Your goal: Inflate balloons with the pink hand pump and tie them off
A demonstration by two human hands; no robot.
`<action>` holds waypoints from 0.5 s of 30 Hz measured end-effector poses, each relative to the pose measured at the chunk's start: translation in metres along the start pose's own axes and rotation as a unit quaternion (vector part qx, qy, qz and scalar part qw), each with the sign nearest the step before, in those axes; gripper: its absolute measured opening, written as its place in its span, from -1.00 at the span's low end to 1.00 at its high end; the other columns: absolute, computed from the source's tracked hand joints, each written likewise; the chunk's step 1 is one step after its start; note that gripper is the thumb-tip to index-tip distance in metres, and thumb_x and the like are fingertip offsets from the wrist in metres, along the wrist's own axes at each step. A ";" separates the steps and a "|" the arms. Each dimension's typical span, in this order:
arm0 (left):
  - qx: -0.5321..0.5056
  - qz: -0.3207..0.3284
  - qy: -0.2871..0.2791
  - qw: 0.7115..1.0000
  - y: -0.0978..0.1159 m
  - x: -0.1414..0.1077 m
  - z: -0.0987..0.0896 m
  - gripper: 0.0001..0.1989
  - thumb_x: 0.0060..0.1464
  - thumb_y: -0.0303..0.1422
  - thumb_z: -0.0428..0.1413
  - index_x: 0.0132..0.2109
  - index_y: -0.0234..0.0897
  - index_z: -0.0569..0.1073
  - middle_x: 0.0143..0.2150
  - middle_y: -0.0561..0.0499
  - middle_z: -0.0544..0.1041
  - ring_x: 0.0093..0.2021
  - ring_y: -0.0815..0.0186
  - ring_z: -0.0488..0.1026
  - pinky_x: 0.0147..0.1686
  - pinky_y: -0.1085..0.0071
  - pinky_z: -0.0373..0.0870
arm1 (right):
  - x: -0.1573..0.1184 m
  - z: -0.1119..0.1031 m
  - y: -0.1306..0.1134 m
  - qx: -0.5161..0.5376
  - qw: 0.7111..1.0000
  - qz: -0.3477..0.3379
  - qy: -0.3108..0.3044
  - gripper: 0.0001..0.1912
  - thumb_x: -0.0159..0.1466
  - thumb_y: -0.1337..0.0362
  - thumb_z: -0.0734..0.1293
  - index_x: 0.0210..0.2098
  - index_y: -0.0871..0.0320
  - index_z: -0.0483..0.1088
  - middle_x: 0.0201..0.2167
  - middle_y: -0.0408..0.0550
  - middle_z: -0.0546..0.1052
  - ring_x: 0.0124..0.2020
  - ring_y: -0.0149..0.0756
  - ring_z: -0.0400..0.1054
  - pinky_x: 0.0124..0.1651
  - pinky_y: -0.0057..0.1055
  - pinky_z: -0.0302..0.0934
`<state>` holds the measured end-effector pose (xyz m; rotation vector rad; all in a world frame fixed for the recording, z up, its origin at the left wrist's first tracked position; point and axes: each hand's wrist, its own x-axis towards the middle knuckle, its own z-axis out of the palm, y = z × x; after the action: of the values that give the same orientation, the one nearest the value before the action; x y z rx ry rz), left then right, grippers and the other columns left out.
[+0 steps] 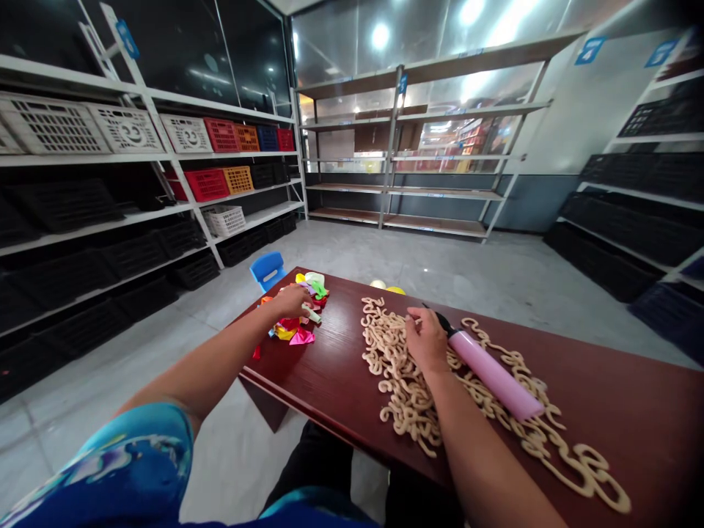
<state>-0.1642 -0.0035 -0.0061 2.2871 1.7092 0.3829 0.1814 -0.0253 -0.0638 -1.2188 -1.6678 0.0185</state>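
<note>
My left hand is at a pile of colourful limp balloons on the left end of the dark red table. Its fingers are bent around a pale green balloon. My right hand rests over a heap of beige curly strands, fingers curled; whether something lies between them is hidden. Just right of it, a pink cylinder with a black end lies across the strands, its black end close to my fingers.
A blue chair stands beyond the table's left end. White and yellow round objects show past the far edge. Shelves with crates line the left wall; more racks stand at the back and right.
</note>
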 end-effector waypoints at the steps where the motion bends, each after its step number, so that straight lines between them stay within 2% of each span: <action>1: 0.035 0.009 -0.007 0.999 0.002 -0.002 0.004 -0.83 -0.34 -0.36 0.25 -0.43 -0.17 0.55 -0.29 -0.07 0.48 -0.12 0.12 0.26 -0.15 0.34 0.10 | 0.000 0.000 0.000 0.001 1.000 -0.005 -0.003 -0.81 0.15 0.33 0.14 -0.26 0.16 0.30 -0.30 -0.03 0.40 -0.32 -0.29 0.28 -0.17 -0.32 0.19; 4: 0.136 0.033 -0.019 0.990 0.004 -0.003 0.011 -0.84 -0.26 -0.32 0.21 -0.39 -0.14 0.56 -0.23 -0.08 0.46 -0.08 0.07 0.22 -0.11 0.25 0.04 | -0.001 0.000 -0.001 0.003 1.000 -0.008 -0.012 -0.81 0.16 0.32 0.14 -0.25 0.16 0.30 -0.30 -0.04 0.40 -0.32 -0.29 0.28 -0.18 -0.33 0.19; 10: 0.177 0.047 -0.016 0.983 0.004 -0.003 0.024 -0.73 -0.14 -0.32 0.12 -0.21 -0.11 0.53 -0.16 -0.08 0.45 -0.06 0.09 0.21 -0.10 0.23 0.02 | -0.001 0.000 -0.007 0.015 1.000 -0.014 -0.014 -0.82 0.15 0.33 0.15 -0.26 0.14 0.31 -0.29 -0.05 0.41 -0.27 -0.29 0.29 -0.17 -0.34 0.20; 13: 0.171 0.044 -0.022 0.984 0.010 -0.002 0.027 -0.82 -0.12 -0.34 0.09 -0.31 -0.14 0.55 -0.18 -0.09 0.46 -0.05 0.10 0.22 -0.06 0.20 0.02 | -0.001 -0.001 -0.008 0.024 1.000 -0.006 -0.017 -0.83 0.15 0.33 0.15 -0.27 0.14 0.31 -0.29 -0.05 0.40 -0.29 -0.30 0.29 -0.20 -0.35 0.20; 15: 0.109 0.014 0.001 0.994 0.016 0.000 0.024 -0.87 -0.14 -0.35 0.10 -0.40 -0.19 0.54 -0.24 -0.09 0.46 -0.05 0.09 0.24 -0.04 0.19 0.03 | -0.001 -0.001 -0.009 0.027 0.999 -0.003 -0.021 -0.83 0.16 0.33 0.15 -0.27 0.14 0.31 -0.29 -0.05 0.40 -0.29 -0.30 0.29 -0.21 -0.36 0.20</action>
<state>-0.1409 -0.0094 -0.0228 2.4650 1.8008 0.2121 0.1762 -0.0308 -0.0593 -1.1800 -1.6970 0.0871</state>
